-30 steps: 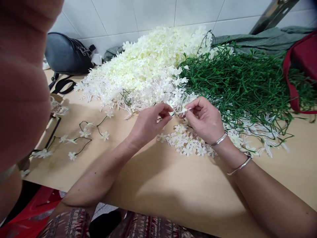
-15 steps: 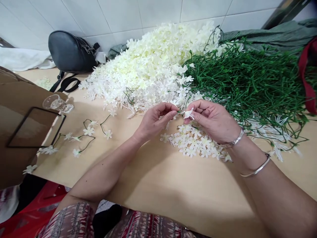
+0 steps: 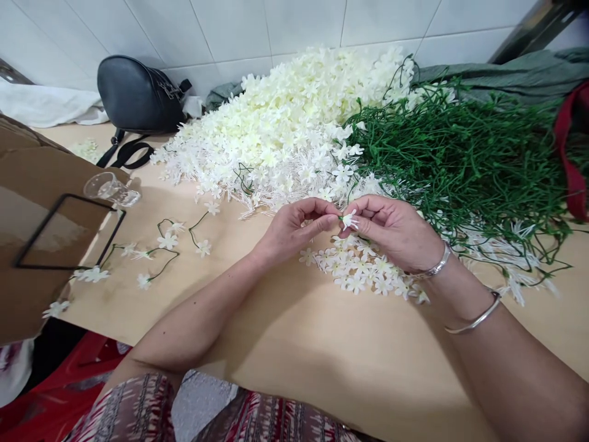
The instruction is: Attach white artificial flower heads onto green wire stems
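Left hand [image 3: 301, 224] closed in a pinch on the green end behind a small white artificial flower with thin petals [image 3: 350, 219]; right hand [image 3: 398, 233] grips the same flower between thumb and fingers. Flower sits between both hands, above the pale wood-coloured tabletop [image 3: 285, 344], beside loose flat white blossoms [image 3: 359, 270]. Behind: large heap of cream-white flowers [image 3: 285, 116], tangled green plastic stems [image 3: 451, 153] to its right.

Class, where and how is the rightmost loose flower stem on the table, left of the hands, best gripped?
Probably at the bare bend of the green stem, pinched from above by the left hand: it is thin, lies on the table, and carries a white flower at each end.
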Motion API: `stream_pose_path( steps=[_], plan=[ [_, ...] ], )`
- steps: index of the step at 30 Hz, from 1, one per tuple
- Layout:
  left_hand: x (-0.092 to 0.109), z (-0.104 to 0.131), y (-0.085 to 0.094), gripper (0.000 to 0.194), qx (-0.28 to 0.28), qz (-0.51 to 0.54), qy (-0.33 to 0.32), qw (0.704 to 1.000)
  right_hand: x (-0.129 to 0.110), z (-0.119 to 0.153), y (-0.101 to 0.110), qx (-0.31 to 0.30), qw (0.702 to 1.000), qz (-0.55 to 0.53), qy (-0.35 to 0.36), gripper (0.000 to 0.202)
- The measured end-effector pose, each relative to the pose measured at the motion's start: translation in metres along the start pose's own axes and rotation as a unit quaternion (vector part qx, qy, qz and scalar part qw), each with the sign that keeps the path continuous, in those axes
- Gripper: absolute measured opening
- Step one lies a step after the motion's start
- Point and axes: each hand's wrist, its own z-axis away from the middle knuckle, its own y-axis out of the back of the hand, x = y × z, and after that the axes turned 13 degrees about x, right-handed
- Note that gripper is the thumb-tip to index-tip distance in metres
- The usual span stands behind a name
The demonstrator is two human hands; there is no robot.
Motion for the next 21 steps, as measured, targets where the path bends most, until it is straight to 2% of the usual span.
stream_pose_path(
  steps=[6, 10, 17, 21],
  plan=[
    [-0.004, 0.001, -0.004, 0.056, -0.008, 0.065, 0.036, 0.997, 0.007, 0.001, -0.003, 0.007, 1.000, 0.005, -0.005, 0.040],
    [-0.007, 0.002, -0.008, 0.055, -0.009, 0.113, 0.042, 0.993, 0.013, 0.001, -0.006, 0.019, 1.000, 0.007, 0.005, 0.035],
    [-0.020, 0.003, -0.013, 0.058, 0.034, 0.079, 0.027, 0.996, 0.020, 0.001, -0.011, 0.057, 0.998, 0.005, 0.013, 0.037],
    [-0.015, 0.002, -0.011, 0.053, 0.029, 0.036, -0.004, 0.999, 0.018, 0.000, -0.007, 0.051, 0.999, 0.008, 0.010, 0.035]
  ],
)
